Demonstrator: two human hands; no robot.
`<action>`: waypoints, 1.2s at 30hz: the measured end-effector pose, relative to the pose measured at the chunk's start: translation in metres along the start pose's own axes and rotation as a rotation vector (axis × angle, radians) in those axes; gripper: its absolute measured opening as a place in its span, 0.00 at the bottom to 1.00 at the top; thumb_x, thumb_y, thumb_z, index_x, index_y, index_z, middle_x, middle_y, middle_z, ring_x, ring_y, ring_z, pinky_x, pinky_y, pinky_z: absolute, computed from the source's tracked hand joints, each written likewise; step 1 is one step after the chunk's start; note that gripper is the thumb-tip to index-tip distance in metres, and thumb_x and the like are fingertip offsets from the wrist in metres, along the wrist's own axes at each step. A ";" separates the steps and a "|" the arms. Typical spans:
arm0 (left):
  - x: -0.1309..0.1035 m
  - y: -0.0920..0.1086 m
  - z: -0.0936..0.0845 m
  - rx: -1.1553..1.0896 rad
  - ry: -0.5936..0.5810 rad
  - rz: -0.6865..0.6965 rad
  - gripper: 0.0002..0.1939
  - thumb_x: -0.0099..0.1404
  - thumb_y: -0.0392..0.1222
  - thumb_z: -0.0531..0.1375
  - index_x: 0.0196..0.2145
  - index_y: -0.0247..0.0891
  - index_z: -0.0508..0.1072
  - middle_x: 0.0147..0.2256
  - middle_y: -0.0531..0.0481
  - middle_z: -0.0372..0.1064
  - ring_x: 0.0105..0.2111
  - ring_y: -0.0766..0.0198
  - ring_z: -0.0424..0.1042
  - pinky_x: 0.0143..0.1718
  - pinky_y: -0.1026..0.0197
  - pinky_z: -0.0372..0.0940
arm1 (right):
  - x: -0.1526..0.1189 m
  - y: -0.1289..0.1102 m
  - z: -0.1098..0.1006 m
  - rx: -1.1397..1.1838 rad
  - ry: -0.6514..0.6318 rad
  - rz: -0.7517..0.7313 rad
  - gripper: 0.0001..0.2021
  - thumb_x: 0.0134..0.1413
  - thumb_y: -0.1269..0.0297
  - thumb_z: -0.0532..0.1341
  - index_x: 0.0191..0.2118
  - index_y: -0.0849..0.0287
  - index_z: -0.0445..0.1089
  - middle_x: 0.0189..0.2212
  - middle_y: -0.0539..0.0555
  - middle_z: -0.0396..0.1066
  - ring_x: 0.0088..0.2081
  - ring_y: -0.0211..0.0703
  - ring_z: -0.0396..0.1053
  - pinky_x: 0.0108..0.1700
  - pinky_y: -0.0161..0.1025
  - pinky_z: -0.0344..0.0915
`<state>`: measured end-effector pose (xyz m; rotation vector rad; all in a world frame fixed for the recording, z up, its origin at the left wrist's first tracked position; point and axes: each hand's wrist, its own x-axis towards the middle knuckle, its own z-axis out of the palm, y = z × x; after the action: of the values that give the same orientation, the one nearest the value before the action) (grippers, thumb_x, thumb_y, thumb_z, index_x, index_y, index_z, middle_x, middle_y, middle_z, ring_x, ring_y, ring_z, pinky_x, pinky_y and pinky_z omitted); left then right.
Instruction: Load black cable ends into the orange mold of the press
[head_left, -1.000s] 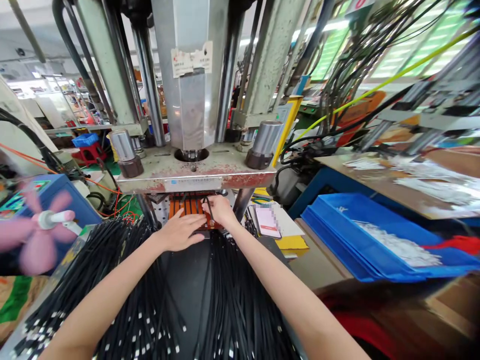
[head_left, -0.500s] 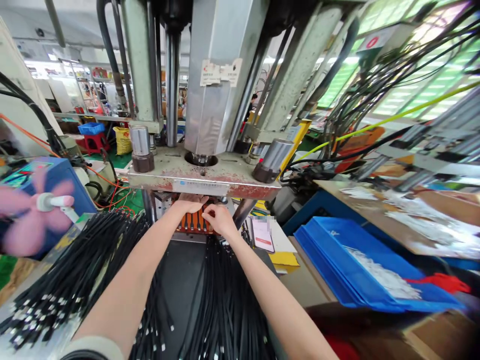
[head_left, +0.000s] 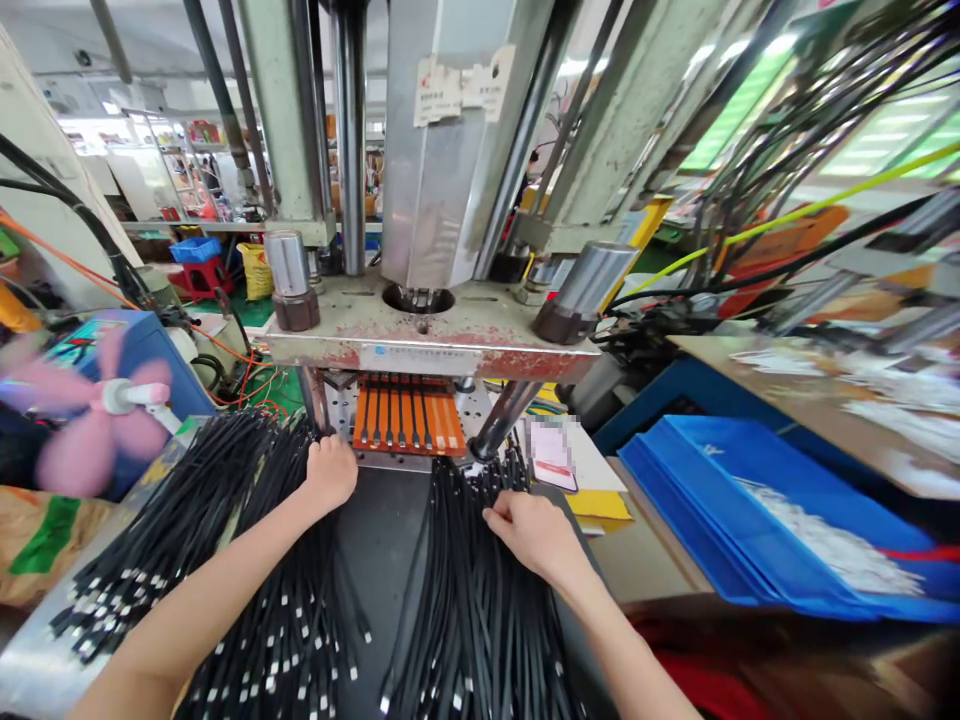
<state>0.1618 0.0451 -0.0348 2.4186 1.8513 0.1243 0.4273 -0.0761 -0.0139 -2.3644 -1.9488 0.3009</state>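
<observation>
Black cables (head_left: pixel 401 432) lie in the orange fixture (head_left: pixel 453 418), probably slotted to stay evenly spaced, while the curled left hand (head_left: pixel 332 470) and narrowed right hand (head_left: pixel 531 528), contents unclear, are beside conveniently near loose-cable bundles (head_left: pixel 480 600).

Both arms are bare and reach forward from the bottom of the view, angling inward. The left hand (head_left: pixel 332 472) is balled up loosely, knuckles up, back of the hand showing, and it's the farther-out one. The right hand (head_left: pixel 529 525) sits a bit closer in, wrist slightly bent, thumb and index finger pretty much pinched together. They're well apart, fingertips on the left kinda hidden.
</observation>
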 end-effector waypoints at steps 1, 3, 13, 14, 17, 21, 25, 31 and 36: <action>0.004 -0.001 -0.003 -0.025 -0.001 -0.023 0.17 0.65 0.33 0.44 0.40 0.25 0.71 0.42 0.27 0.67 0.46 0.45 0.67 0.46 0.46 0.60 | 0.001 0.000 -0.002 0.074 0.064 0.003 0.12 0.57 0.60 0.53 0.26 0.57 0.67 0.25 0.57 0.73 0.33 0.52 0.73 0.33 0.40 0.60; 0.009 -0.009 -0.013 -0.088 -0.019 -0.046 0.17 0.64 0.31 0.43 0.39 0.25 0.70 0.38 0.28 0.69 0.41 0.47 0.71 0.41 0.49 0.62 | 0.001 -0.001 -0.007 0.314 0.171 -0.019 0.13 0.59 0.58 0.51 0.28 0.56 0.64 0.24 0.54 0.72 0.28 0.47 0.72 0.32 0.39 0.61; -0.049 0.028 -0.104 -1.010 -0.035 0.422 0.11 0.65 0.43 0.54 0.42 0.35 0.70 0.35 0.47 0.71 0.32 0.67 0.70 0.34 0.65 0.65 | -0.017 -0.077 -0.043 1.290 -0.011 -0.405 0.11 0.50 0.60 0.62 0.38 0.57 0.65 0.25 0.47 0.66 0.26 0.35 0.64 0.30 0.34 0.61; -0.053 0.038 -0.111 -1.098 -0.066 0.435 0.11 0.64 0.44 0.55 0.40 0.35 0.71 0.34 0.48 0.71 0.29 0.68 0.69 0.31 0.67 0.65 | -0.018 -0.084 -0.048 1.358 0.011 -0.411 0.10 0.50 0.60 0.63 0.37 0.57 0.65 0.25 0.47 0.66 0.27 0.35 0.64 0.30 0.34 0.61; -0.056 0.059 -0.124 -1.265 -0.162 0.430 0.13 0.62 0.47 0.59 0.39 0.34 0.73 0.28 0.51 0.69 0.20 0.73 0.64 0.21 0.69 0.62 | -0.018 -0.094 -0.060 1.528 0.064 -0.416 0.10 0.49 0.60 0.64 0.35 0.57 0.63 0.23 0.45 0.64 0.24 0.33 0.61 0.27 0.32 0.60; -0.046 0.074 -0.130 -1.383 -0.249 0.383 0.16 0.57 0.47 0.63 0.37 0.31 0.74 0.21 0.55 0.65 0.18 0.73 0.64 0.19 0.69 0.63 | -0.016 -0.092 -0.065 1.654 0.093 -0.427 0.13 0.50 0.59 0.65 0.35 0.56 0.60 0.21 0.43 0.62 0.21 0.30 0.57 0.23 0.30 0.55; -0.038 0.083 -0.133 -1.425 -0.325 0.365 0.16 0.53 0.47 0.66 0.33 0.30 0.75 0.19 0.54 0.66 0.17 0.73 0.64 0.18 0.70 0.63 | -0.015 -0.087 -0.065 1.668 0.150 -0.407 0.14 0.51 0.58 0.65 0.36 0.56 0.60 0.21 0.43 0.63 0.21 0.30 0.56 0.23 0.29 0.53; -0.025 0.088 -0.135 -1.381 -0.401 0.392 0.15 0.49 0.45 0.69 0.25 0.32 0.71 0.16 0.55 0.66 0.16 0.72 0.65 0.18 0.71 0.63 | -0.017 -0.081 -0.064 1.525 0.065 -0.495 0.14 0.56 0.50 0.58 0.36 0.56 0.61 0.23 0.45 0.63 0.21 0.32 0.58 0.23 0.31 0.54; -0.006 0.096 -0.142 -1.334 -0.027 0.409 0.16 0.48 0.45 0.70 0.23 0.33 0.68 0.16 0.56 0.65 0.15 0.71 0.66 0.17 0.69 0.63 | -0.026 -0.076 -0.046 1.008 0.105 -0.589 0.10 0.62 0.62 0.52 0.32 0.58 0.65 0.23 0.46 0.63 0.25 0.34 0.61 0.30 0.32 0.58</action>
<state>0.2352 0.0181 0.1177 1.6608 0.6943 0.9649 0.3580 -0.0831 0.0473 -1.1214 -1.7127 0.8296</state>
